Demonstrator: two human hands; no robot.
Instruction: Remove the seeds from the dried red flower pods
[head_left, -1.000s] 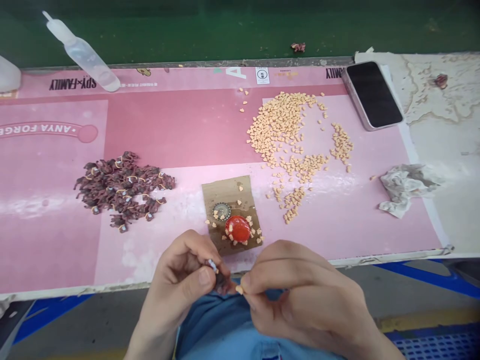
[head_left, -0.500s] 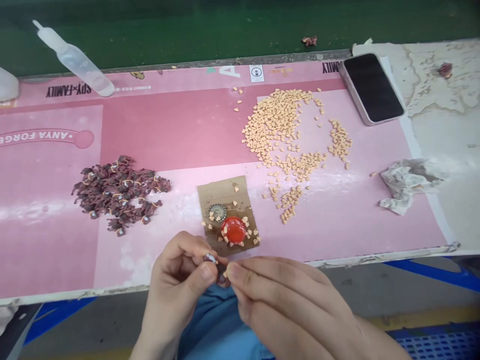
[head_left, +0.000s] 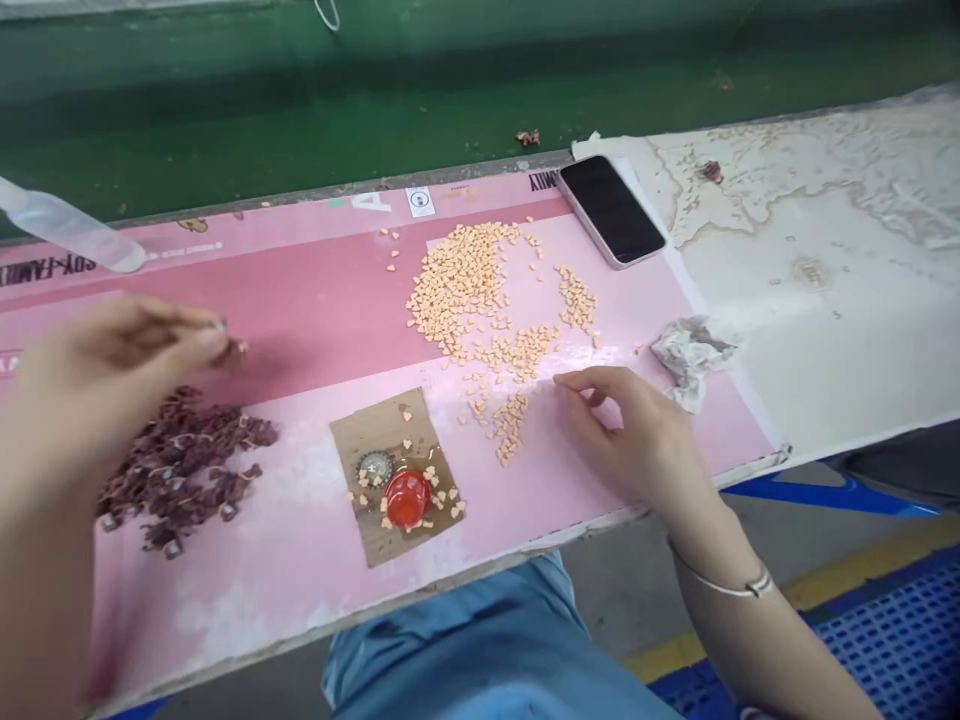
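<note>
My left hand [head_left: 142, 370], blurred, is raised over the left side of the table. Its thumb and fingers pinch a small dark-red piece [head_left: 237, 350]. Just below it lies a heap of similar dark-red pieces [head_left: 187, 460], some with pale bits. My right hand [head_left: 630, 425] is at the right edge of the small beige pieces [head_left: 465, 275], thumb and forefinger tips together; what they hold, if anything, is too small to make out. Between the hands, a brown cardboard piece [head_left: 397, 425] carries a red cap [head_left: 407, 499], a metal bottle cap [head_left: 374, 468] and several beige pieces.
A phone [head_left: 613, 211] lies at the back right, with crumpled tissue [head_left: 694, 355] nearer me. A clear squeeze bottle [head_left: 75, 230] is at the back left. Behind the table runs a green surface [head_left: 300, 120] with one dark-red bit [head_left: 528, 137] on it.
My hands have parted from their shared hold on the dark-red piece. The left carried it leftward above the heap; the right moved to the beige pieces. The camera view has turned right.
</note>
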